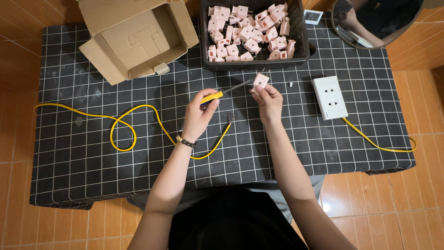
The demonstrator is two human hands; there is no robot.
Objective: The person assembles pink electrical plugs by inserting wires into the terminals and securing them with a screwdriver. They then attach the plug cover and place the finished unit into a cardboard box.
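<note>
Over checked cloth (115, 176), raised hands: screwdriver (217, 95), pink plug (261, 81).

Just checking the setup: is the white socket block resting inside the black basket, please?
No, the white socket block lies on the checked cloth, right of the black basket.

Pink plug (261, 80) pinched upright, prongs up, above the bench; yellow-handled screwdriver (222, 93) held level, tip touching the plug's left side.
</note>
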